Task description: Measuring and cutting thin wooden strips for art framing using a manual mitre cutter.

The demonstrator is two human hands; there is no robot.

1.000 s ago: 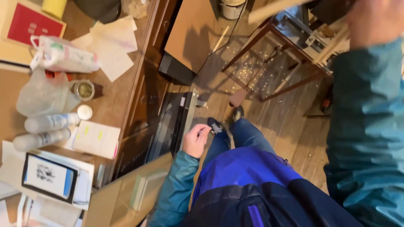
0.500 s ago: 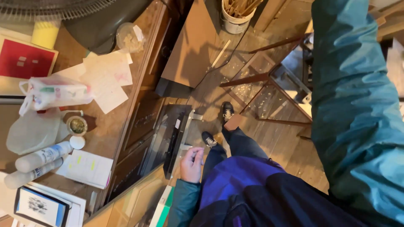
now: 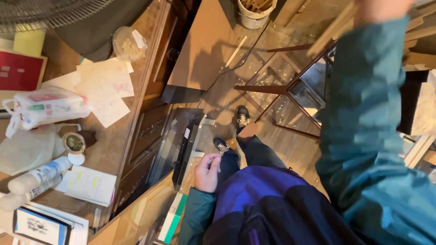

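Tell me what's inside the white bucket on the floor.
The white bucket holds pale wooden sticks, standing out of its top. The frame edge cuts them off, and anything beneath them stays hidden.

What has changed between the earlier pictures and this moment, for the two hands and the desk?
The camera view slid along the cluttered wooden desk; the round fan guard came into sight. The raised right hand in the teal sleeve rose to the frame's top edge. The left hand stayed curled beside the thigh, holding nothing visible.

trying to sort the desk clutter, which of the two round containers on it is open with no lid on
The small dark jar beside the white bottles; its white lid lies just below it. The clear tub near the fan has a cover.
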